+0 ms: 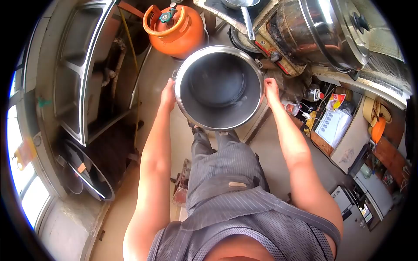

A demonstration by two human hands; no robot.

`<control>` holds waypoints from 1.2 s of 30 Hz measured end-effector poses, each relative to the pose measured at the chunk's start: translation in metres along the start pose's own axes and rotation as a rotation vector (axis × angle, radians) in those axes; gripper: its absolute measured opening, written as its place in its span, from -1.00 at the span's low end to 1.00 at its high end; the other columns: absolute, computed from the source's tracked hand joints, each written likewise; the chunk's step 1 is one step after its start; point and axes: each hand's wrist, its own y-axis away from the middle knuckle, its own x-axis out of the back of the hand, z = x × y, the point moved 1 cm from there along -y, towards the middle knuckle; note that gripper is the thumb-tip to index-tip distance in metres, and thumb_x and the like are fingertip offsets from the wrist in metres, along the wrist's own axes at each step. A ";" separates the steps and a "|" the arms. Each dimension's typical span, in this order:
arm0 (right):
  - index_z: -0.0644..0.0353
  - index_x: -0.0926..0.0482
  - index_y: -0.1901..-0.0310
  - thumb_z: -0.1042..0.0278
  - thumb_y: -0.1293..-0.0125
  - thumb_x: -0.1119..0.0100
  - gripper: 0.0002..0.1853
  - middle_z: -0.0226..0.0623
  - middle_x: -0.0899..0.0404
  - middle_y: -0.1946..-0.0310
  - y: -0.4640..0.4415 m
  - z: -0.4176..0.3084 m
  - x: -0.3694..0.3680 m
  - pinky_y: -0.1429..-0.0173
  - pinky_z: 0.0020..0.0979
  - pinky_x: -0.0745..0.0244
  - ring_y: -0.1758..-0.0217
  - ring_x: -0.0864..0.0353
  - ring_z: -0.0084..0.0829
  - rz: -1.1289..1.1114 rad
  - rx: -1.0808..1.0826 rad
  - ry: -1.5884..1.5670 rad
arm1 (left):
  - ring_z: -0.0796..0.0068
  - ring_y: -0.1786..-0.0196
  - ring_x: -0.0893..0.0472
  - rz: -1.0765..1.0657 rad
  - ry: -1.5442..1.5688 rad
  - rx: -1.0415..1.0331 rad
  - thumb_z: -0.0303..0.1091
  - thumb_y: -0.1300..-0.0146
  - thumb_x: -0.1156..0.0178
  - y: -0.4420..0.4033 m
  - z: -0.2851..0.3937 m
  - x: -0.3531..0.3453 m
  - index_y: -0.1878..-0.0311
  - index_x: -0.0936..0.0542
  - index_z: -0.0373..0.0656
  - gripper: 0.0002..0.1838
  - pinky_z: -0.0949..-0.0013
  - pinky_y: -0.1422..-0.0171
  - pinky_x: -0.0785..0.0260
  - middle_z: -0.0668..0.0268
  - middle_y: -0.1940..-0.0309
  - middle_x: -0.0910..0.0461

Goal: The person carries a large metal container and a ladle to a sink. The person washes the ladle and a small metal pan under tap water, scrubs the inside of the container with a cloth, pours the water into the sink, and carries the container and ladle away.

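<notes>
In the head view I hold a large, deep metal pot (220, 117) in front of my legs, its wide shiny rim tipped towards me. The inside is dark grey, with a round base and light marks on the wall; nothing shows in it. My left hand (168, 94) is closed at the pot's left side, by a small handle. On the opposite side my right hand (271, 90) grips the pot, fingers curled at its edge. The right-side handle itself is mostly hidden by that hand.
An orange gas cylinder (180, 37) stands just beyond the pot. To its right are a stove (278, 54), a small saucepan (247, 21) and a big lidded steel pot (324, 32). A steel double sink (72, 93) lines the left, with a large pan (98, 185) below.
</notes>
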 end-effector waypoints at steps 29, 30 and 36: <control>0.27 -0.70 0.17 0.31 -0.40 0.04 -0.69 -0.30 -0.70 0.29 0.024 -0.058 0.016 0.17 -0.43 -0.50 0.28 -0.60 -0.50 -0.228 -0.145 -0.390 | 0.52 0.32 -0.46 -0.050 -0.345 -0.268 0.37 -0.42 0.06 0.136 0.095 -0.031 -0.64 -0.06 0.31 -0.18 0.37 0.32 -0.42 0.23 0.14 -0.46; 0.28 -0.71 0.18 0.33 -0.39 0.02 -0.70 -0.30 -0.70 0.30 0.042 -0.089 0.015 0.18 -0.44 -0.49 0.29 -0.59 -0.52 -0.212 -0.117 -0.359 | 0.46 0.33 -0.51 -0.043 -0.383 -0.299 0.42 -0.39 0.08 0.148 0.104 -0.020 -0.63 -0.05 0.35 -0.17 0.31 0.26 -0.48 0.20 0.15 -0.49; 0.33 -0.69 0.34 0.31 -0.32 -0.12 -0.74 -0.18 -0.65 0.52 0.094 -0.173 -0.052 0.36 -0.32 -0.45 0.48 -0.56 -0.49 -0.182 0.291 0.006 | 0.01 -0.18 -0.58 -0.152 -0.173 -0.080 0.57 -0.36 0.33 0.236 0.112 0.090 -0.56 -0.24 0.09 -0.07 -0.09 -0.11 -0.47 0.11 -0.43 -0.39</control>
